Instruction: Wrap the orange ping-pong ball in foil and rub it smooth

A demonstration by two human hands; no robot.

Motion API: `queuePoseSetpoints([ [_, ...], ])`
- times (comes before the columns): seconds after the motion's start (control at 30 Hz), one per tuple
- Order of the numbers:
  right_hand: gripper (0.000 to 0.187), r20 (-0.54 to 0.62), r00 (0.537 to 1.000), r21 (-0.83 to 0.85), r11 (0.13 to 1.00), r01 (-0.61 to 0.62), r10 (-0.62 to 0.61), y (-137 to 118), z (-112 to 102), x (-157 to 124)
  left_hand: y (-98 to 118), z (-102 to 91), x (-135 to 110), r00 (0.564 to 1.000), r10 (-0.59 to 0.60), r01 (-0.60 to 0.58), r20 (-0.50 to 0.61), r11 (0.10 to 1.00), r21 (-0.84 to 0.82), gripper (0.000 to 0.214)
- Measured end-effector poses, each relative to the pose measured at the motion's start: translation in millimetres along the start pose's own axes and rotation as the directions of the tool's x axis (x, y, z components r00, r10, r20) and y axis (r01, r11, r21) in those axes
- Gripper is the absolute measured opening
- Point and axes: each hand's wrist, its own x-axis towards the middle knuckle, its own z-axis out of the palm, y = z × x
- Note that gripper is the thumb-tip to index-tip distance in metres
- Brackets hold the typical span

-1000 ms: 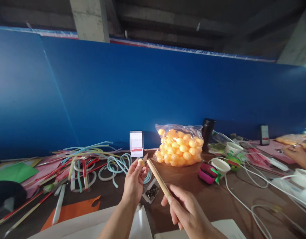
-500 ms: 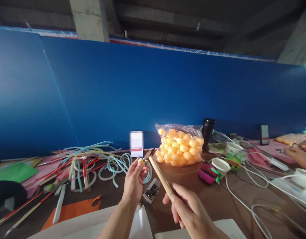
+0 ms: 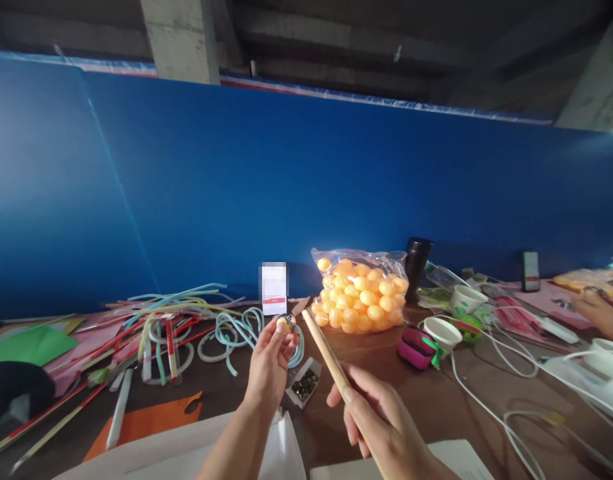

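Where blue wall backs it, cluttered brown table; wooden stick held above

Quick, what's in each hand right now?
Left hand: closed, pinching a small round yellow piece at its fingertips.
Right hand: closed around a wooden stick.

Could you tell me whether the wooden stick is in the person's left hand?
No, the right hand grips the wooden stick, while the left hand pinches a small round object.
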Motion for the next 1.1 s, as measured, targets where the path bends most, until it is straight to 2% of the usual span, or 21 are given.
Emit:
queuePoseSetpoints([
  [0.2, 0.042, 0.05, 0.999, -0.043, 0.999, 0.011, -0.009, -0.6, 1.0, 1.4, 0.1, -0.4, 1.1, 1.0, 0.005, -0.005, -0.007, 1.0, -0.011, 0.027],
  [0.33, 0.041, 0.043, 0.999, -0.094, 0.996, -0.004, 0.008, -2.1, 0.9, 1.3, -0.1, -0.8, 1.4, 1.0, 0.008, -0.009, -0.013, 1.0, -0.015, 0.028],
  [0.87, 0.04, 0.023, 1.0, -0.069, 0.998, -0.011, 0.013, 2.3, 1.5, 2.0, -0.5, -0.1, 1.1, 1.0, 0.009, -0.009, -0.01, 1.0, 0.005, 0.028],
  [1.1, 0.04, 0.039, 0.999, -0.059, 0.998, -0.005, 0.007, 0.9, 1.4, 3.0, -3.1, -2.1, 3.9, 0.998, 0.011, -0.011, -0.061, 1.0, -0.004, 0.025],
])
